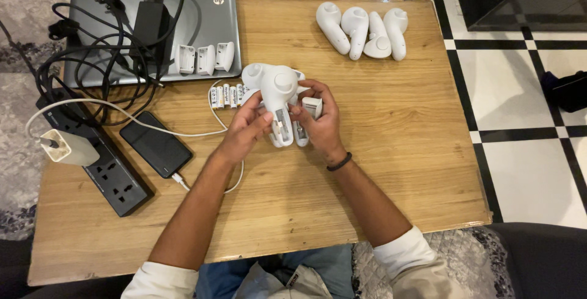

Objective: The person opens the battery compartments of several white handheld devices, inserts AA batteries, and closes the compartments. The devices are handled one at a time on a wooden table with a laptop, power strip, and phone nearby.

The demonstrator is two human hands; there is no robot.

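Both hands on the open white controller

Head view: our left hand (pixel 247 125) and right hand (pixel 318 121) fingers pinch the white controller (pixel 278 100), compartment open; batteries (pixel 226 96) beside left fingers, three covers (pixel 205 59) beyond, four controllers (pixel 364 30) far.

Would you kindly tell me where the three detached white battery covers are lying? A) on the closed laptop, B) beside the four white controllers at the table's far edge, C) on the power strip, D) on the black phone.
A: the three battery covers lie in a row on the closed grey laptop.
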